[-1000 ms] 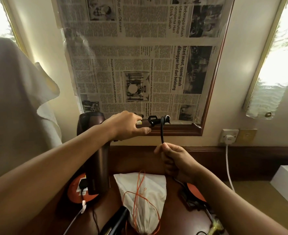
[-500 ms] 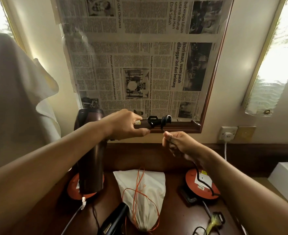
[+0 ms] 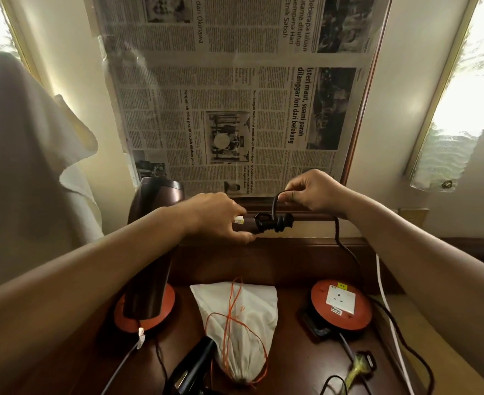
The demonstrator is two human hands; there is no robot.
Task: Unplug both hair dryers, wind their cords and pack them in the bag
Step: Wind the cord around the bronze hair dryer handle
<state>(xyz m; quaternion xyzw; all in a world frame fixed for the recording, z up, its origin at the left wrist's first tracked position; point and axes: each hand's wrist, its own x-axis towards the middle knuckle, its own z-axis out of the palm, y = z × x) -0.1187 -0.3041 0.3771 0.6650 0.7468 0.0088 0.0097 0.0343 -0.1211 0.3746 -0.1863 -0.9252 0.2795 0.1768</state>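
Head: left hand (image 3: 218,216) grips brown dryer (image 3: 152,252) handle; right hand (image 3: 312,192) pinches cord (image 3: 275,206).

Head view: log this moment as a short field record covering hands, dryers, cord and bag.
left hand: grips brown dryer's handle
right hand: pinches black cord above handle end
brown dryer: held up, barrel pointing down
cord state: a few turns around handle end, rest trailing to table
black dryer: lying on table, beside bag
bag: white, orange drawstring, flat on table
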